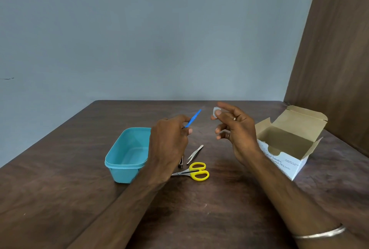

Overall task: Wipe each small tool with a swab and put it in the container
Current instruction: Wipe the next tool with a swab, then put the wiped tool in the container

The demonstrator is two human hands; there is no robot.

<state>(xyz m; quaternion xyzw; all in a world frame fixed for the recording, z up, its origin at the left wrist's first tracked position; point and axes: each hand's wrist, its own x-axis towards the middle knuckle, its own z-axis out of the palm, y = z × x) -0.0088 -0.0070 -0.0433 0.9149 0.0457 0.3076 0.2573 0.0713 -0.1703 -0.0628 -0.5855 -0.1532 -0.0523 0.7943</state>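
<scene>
At the centre of the frame the left hand (169, 139) grips a slim blue plastic tool (192, 119), its tip slanting up to the right. Just right of it the right hand (235, 131) pinches a small white swab (215, 112) between thumb and forefinger, apart from the tool. The teal container (127, 155) stands lower left. Metal tweezers (195, 154), yellow-handled scissors (196, 171) and a nail clipper (181, 162) lie on the wooden table (60, 188) below the hands. An open alcohol swab box (289, 145) sits at right.
</scene>
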